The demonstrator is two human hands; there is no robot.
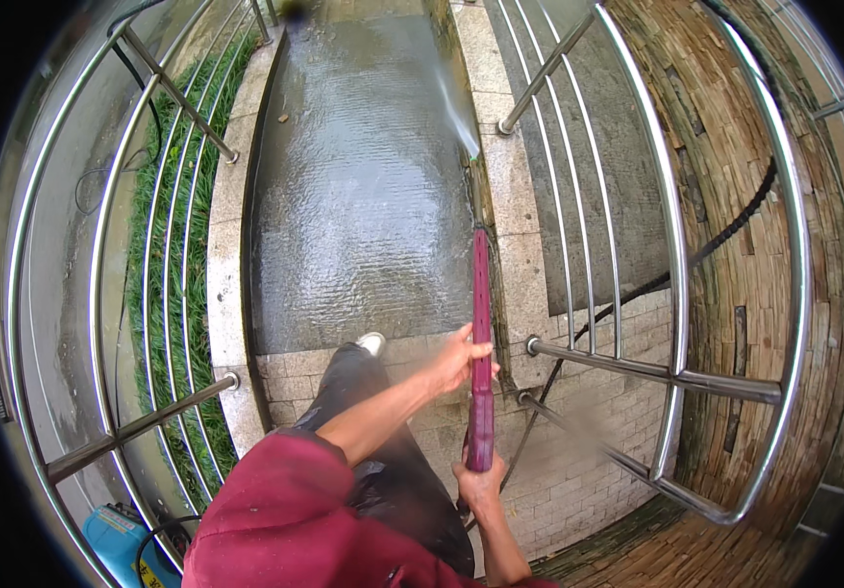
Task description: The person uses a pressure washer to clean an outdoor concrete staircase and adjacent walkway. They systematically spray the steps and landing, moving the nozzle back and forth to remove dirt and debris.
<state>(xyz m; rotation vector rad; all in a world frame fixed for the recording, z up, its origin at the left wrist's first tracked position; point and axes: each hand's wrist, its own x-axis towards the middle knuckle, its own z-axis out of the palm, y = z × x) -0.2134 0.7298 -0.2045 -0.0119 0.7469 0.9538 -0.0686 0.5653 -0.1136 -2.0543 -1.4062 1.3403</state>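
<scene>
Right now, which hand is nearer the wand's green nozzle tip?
Left. The left hand holds the purple wand midway, behind its green nozzle tip; the right hand grips farther back.

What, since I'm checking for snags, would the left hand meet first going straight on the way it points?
The left hand grips the maroon wand; past it, the pale stone curb on the right seems to come first. Depth is unclear, so the metal railing beyond might be met instead.

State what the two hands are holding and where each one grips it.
A long maroon spray wand: the left hand grips it around the middle, and the right hand holds it at the rear end.
</scene>
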